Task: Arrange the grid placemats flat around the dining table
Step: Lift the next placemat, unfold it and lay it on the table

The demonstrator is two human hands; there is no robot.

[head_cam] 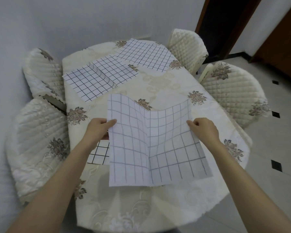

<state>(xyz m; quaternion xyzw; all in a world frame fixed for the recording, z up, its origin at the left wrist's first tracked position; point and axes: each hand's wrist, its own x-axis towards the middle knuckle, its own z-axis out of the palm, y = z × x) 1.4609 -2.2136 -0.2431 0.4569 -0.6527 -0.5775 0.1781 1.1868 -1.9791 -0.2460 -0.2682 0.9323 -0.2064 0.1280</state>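
Note:
I hold a white placemat with a grey grid [151, 142] up above the near part of the dining table [166, 84], which wears a cream floral cloth. My left hand [97, 130] pinches its left edge and my right hand [203, 130] pinches its right edge; the mat sags along a middle crease. Under it, part of another grid placemat [99, 153] lies on the table. A third placemat [97, 79] lies at the far left with a raised fold across it. One more placemat [146, 54] lies flat at the far end.
Quilted cream chairs crowd the table: two on the left [40, 71] [39, 142] and two on the right [186, 46] [233, 91]. A white wall stands behind and to the left. A dark wooden doorway [225, 22] and tiled floor [275, 148] lie to the right.

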